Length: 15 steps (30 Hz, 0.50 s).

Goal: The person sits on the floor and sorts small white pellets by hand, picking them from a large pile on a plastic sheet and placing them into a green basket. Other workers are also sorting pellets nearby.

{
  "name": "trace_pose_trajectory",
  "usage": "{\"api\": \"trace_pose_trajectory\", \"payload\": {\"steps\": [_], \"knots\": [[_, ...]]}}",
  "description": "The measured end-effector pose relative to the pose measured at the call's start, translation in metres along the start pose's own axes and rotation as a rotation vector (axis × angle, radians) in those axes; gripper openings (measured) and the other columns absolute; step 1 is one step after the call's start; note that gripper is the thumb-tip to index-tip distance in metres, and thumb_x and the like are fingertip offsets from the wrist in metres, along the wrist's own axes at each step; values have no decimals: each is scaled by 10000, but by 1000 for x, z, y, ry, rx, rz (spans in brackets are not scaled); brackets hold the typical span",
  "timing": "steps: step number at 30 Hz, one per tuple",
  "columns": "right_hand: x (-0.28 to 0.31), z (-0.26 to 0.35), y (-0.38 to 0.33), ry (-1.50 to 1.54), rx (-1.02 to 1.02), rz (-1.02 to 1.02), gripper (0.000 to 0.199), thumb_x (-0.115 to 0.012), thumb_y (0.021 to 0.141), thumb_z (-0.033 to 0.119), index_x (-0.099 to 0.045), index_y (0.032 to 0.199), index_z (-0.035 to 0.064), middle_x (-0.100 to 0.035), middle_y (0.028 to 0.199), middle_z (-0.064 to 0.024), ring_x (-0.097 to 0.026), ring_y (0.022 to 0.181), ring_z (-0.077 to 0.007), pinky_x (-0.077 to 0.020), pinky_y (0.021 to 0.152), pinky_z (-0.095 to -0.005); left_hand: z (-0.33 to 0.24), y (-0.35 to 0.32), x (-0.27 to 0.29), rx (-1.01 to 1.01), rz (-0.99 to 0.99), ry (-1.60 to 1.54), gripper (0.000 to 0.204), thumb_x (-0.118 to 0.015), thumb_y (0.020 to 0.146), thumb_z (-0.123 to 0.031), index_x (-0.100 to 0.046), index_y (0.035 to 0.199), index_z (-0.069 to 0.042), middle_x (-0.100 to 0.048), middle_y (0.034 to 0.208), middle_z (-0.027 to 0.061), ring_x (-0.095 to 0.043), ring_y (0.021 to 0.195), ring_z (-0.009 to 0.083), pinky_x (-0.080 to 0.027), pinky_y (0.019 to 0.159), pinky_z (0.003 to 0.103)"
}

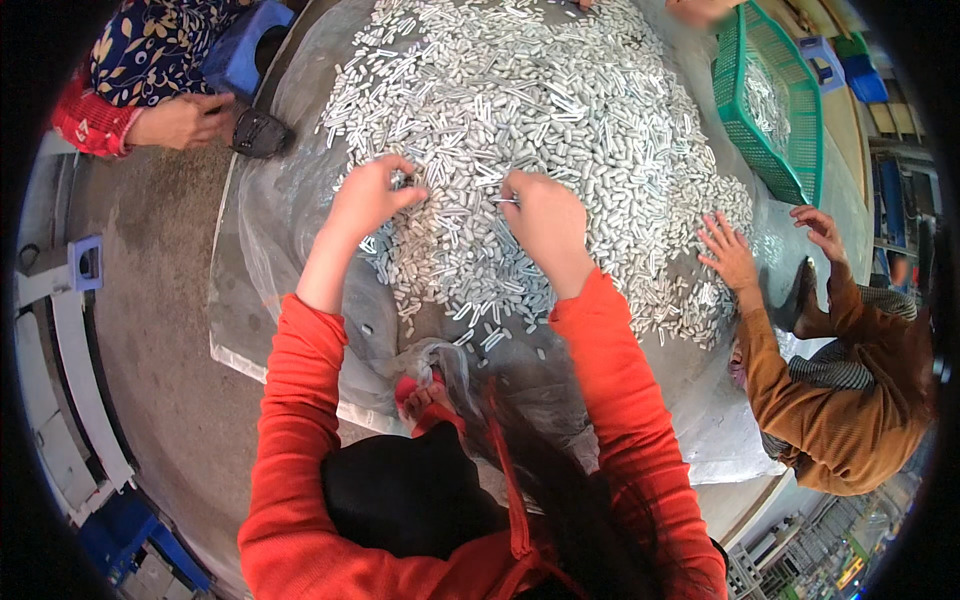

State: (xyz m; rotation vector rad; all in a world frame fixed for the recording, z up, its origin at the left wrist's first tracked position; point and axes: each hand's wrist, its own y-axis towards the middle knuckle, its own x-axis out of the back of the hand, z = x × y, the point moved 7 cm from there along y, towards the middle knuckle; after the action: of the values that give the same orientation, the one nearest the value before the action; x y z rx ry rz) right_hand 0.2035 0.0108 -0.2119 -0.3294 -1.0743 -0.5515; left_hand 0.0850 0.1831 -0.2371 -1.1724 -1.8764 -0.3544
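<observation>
A wide heap of small silvery metal pieces (600,140), some rounded and some slim like pins, covers the plastic sheet in front of me. Over its left part is my left hand (368,200), fingers curled, with a few small metal pieces (401,181) showing between thumb and fingers; the palm side is partly hidden. To its right, my right hand (547,215) pinches a slim metal piece (507,200) between thumb and forefinger, just above the heap. The two hands are apart.
At right, a co-worker's hand (732,255) lies at the heap's edge. A green plastic basket (808,150) holding metal pieces stands at the far right. Another person's hand (180,122) is at the upper left, near a dark shoe (262,134). Crumpled clear plastic sheet (285,235) borders the heap.
</observation>
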Motion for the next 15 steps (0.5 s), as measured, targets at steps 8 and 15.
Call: {"api": "trace_pose_trajectory", "payload": {"steps": [8,15], "knots": [[-19,-23,-39,1711,-444,-45,163,-472,918,85,-436,1076,97,-559,848,-81,-420,590,-111,-337,519,-240,23,-18,-47,-6,-176,-298,216,-602,860,-222,-538,936,-30,-613,803,132,-597,728,288,-458,670,336],[-24,-39,-57,1421,-468,-103,177,-553,872,118,-529,1044,83,-536,807,-54,-461,587,-117,-370,513,-260,44,-13,-48,191,145,-1405,104,-504,916,-181,-514,906,-78,-585,877,17,-537,818,117,-449,686,264]]}}
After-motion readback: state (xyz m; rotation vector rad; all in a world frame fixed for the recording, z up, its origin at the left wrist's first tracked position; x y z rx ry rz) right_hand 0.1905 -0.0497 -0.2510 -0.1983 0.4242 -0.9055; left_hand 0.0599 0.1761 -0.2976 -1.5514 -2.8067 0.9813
